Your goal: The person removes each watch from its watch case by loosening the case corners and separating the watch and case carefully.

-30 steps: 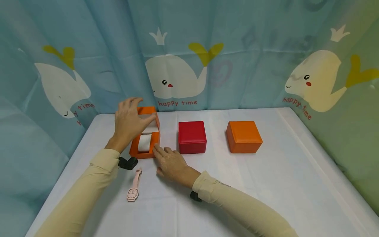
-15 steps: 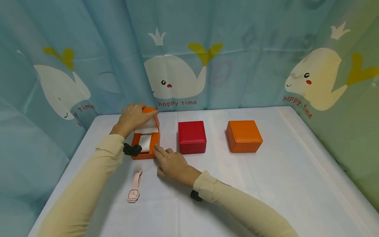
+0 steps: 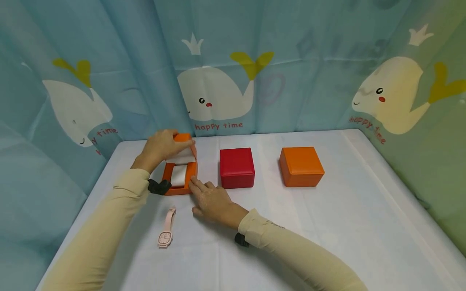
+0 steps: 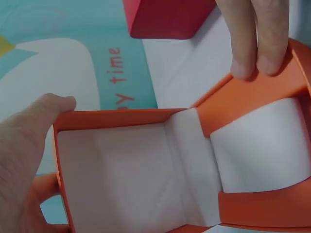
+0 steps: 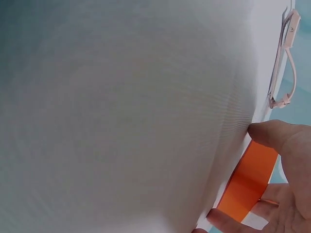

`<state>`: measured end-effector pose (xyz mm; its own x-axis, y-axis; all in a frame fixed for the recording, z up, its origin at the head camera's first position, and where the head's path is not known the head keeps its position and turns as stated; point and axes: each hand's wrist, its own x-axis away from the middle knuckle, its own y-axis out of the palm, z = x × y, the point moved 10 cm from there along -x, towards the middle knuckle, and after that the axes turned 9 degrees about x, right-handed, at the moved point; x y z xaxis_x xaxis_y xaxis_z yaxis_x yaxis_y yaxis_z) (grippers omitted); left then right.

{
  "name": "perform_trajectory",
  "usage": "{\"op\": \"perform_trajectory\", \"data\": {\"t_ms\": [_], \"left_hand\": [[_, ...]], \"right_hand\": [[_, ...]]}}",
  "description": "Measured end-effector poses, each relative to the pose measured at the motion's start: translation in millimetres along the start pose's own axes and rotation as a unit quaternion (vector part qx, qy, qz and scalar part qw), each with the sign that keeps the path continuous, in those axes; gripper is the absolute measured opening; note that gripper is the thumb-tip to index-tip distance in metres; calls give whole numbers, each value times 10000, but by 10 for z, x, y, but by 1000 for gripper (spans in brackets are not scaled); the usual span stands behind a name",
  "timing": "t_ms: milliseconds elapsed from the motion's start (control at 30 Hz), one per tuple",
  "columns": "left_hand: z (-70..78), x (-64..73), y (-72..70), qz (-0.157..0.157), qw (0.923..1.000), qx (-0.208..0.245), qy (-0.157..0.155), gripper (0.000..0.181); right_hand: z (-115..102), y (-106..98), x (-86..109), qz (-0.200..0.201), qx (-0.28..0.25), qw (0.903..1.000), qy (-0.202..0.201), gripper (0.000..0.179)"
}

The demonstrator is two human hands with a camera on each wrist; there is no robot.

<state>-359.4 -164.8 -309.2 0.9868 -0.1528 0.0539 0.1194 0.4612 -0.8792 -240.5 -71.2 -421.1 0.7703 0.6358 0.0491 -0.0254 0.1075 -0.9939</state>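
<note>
An orange watch box (image 3: 178, 192) stands with its lid raised at the left of the table, a white cushion (image 3: 178, 176) inside. My left hand (image 3: 160, 146) grips the lid (image 4: 116, 170) by its upper edge, thumb on one side, fingers behind. My right hand (image 3: 214, 203) lies low, its extended fingertips pressing on the right rim of the box base, as the left wrist view shows up close. A pink wristwatch (image 3: 165, 237) lies on the cloth in front of the box, dial toward me, strap pointing away.
To the right stands a closed red box (image 3: 236, 163), and farther right a closed orange box (image 3: 301, 161). The white-covered table (image 3: 276, 258) ends at a blue whale-print curtain (image 3: 284, 97) behind and at both sides.
My left hand, spread with its thumb and fingers apart over the lid a second ago, has taken hold of the lid's upper edge. The right hand stays at the box rim.
</note>
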Motion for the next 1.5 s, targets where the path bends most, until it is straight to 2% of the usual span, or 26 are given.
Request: {"op": "perform_trajectory", "data": {"t_ms": [233, 567, 667, 867, 1167, 1300, 1500], "left_hand": [[19, 88, -8, 246, 9996, -1, 109, 82], [-8, 162, 28, 148, 9998, -139, -19, 84], [-33, 179, 17, 300, 9994, -155, -13, 83], [-74, 253, -18, 795, 9968, -79, 10, 79], [-37, 386, -1, 1470, 9879, 161, 462, 69], [-49, 432, 23, 1612, 9854, 178, 509, 67], [-64, 458, 74, 1682, 9850, -14, 382, 70]], "right_hand": [[5, -2, 3, -68, 53, 10000, 28, 81], [-11, 13, -7, -158, 115, 9998, 70, 82], [-18, 8, -7, -133, 84, 9999, 61, 82], [-33, 6, -4, -153, 179, 9997, 23, 81], [-20, 36, -11, -250, 450, 9986, 92, 77], [-20, 45, -4, -281, 426, 9986, 124, 78], [-14, 44, 11, -256, 481, 9984, 118, 78]]}}
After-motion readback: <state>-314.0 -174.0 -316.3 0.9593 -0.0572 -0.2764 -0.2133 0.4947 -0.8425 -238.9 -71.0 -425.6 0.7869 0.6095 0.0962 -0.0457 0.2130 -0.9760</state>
